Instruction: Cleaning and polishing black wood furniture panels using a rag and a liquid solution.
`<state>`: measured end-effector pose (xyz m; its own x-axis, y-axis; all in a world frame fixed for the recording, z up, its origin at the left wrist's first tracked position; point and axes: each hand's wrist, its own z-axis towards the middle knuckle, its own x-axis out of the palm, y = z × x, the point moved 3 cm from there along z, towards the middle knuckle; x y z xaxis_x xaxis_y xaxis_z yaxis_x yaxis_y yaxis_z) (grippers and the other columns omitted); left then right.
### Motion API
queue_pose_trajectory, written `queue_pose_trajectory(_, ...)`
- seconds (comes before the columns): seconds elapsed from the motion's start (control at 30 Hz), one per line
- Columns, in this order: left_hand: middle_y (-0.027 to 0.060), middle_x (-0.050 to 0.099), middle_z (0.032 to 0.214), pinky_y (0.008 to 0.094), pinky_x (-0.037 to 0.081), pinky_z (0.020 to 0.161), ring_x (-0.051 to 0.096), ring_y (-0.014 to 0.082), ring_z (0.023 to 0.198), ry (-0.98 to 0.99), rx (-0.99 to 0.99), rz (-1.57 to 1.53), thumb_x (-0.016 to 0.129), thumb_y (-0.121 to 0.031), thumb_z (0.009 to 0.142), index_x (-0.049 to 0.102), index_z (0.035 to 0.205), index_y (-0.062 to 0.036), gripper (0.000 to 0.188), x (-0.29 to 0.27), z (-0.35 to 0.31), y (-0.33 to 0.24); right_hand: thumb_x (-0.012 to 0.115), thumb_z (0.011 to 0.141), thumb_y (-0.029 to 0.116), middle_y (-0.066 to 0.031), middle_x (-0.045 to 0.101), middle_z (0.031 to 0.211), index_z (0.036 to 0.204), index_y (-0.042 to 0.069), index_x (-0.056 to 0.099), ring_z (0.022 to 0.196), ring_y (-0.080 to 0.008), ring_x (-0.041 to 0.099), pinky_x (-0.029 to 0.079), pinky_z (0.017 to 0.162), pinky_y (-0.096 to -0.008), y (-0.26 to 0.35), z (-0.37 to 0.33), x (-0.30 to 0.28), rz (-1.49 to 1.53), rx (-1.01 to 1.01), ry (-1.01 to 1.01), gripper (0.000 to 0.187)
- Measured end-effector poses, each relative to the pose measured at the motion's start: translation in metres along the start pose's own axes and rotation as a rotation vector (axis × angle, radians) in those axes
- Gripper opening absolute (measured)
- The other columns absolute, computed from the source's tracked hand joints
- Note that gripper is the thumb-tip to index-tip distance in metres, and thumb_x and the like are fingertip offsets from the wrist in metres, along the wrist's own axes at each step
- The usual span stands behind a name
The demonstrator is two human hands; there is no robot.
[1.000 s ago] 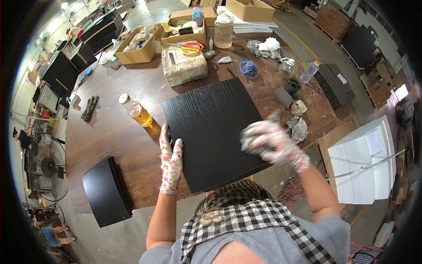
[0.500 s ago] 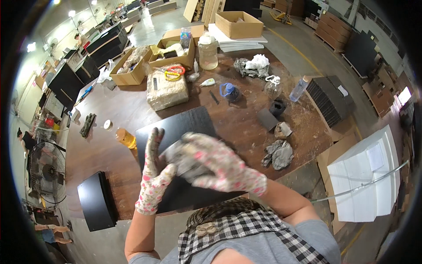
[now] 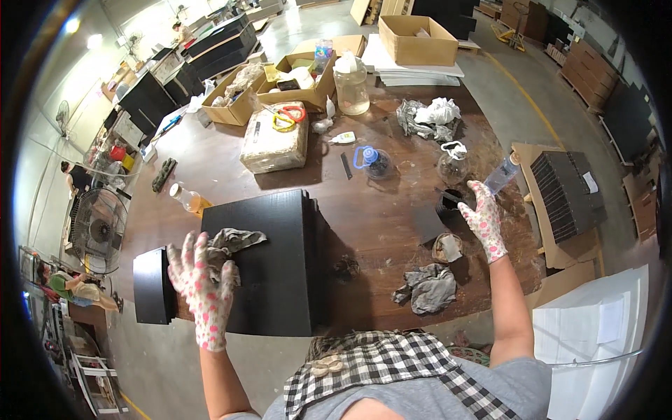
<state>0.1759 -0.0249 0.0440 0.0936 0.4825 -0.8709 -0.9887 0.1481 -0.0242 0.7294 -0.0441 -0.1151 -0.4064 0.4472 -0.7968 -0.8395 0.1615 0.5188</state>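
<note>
Lying at left on brown wooden table (image 3: 381, 224): stack of small black curved panels (image 3: 150, 287). Next, clear bottle of amber liquid (image 3: 192, 201). Left hand (image 3: 204, 280), in white pink-patterned glove, fingers spread wide, grasping nothing, over left edge of large flat black panels (image 3: 276, 287), stacked; contact unclear. Crumpled grey cloth rag (image 3: 238, 240) on top panel, beside left fingers. Farther right, second grey rag (image 3: 428, 288), round black cup (image 3: 444, 207). Right hand (image 3: 483, 220), matching glove, thumb and fingers parted at cup's right side; cannot tell whether gripping anything. Transparent plastic bottle (image 3: 502, 175) near fingertips.
</note>
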Motion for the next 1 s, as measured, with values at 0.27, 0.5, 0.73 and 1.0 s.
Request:
queue_pose_trajectory(0.27,0.0170,0.066,0.124,0.0550,0.051,0.101,0.061,0.0434,0.119,0.007,0.424,-0.622,0.073,-0.010,0.075,0.070,0.116,-0.0087,0.042,-0.027,-0.041,-0.129,0.077,0.084,0.016,-0.0166,0.058,0.135,0.133,0.006,0.061,0.129,-0.0359,0.052,0.042,0.110,-0.0460,0.003,-0.005,0.001,-0.093,-0.102,0.058,0.053)
queue_pose_trajectory(0.5,0.0155,0.063,0.129,0.0478,0.048,0.103,0.054,0.0366,0.131,0.322,0.598,-1.006,0.065,-0.020,0.092,0.065,0.125,-0.0041,0.037,0.030,-0.071,-0.185,0.067,0.094,0.016,-0.0204,0.058,0.127,0.130,0.002,0.062,0.120,-0.0383,0.056,0.044,0.105,-0.0443,-0.017,0.006,0.023,-0.021,-0.105,0.111,0.039)
queue_pose_trajectory(0.73,0.0161,0.064,0.124,0.0476,0.048,0.100,0.057,0.0372,0.123,0.403,0.532,-1.182,0.066,-0.016,0.096,0.065,0.125,-0.0045,0.031,0.046,-0.082,-0.174,0.069,0.093,0.015,-0.0172,0.059,0.122,0.125,0.000,0.062,0.116,-0.0356,0.057,0.045,0.101,-0.0432,-0.041,0.014,0.043,-0.053,-0.107,0.178,0.036)
queue_pose_trajectory(1.0,0.0167,0.064,0.118,0.0459,0.049,0.095,0.060,0.0370,0.113,0.293,0.441,-1.458,0.063,-0.015,0.098,0.063,0.126,-0.0040,0.031,0.068,-0.104,-0.165,0.067,0.081,-0.004,-0.0160,0.058,0.133,0.132,0.000,0.059,0.129,-0.0320,0.054,0.041,0.113,-0.0410,-0.081,0.015,0.043,-0.036,-0.193,0.256,0.052)
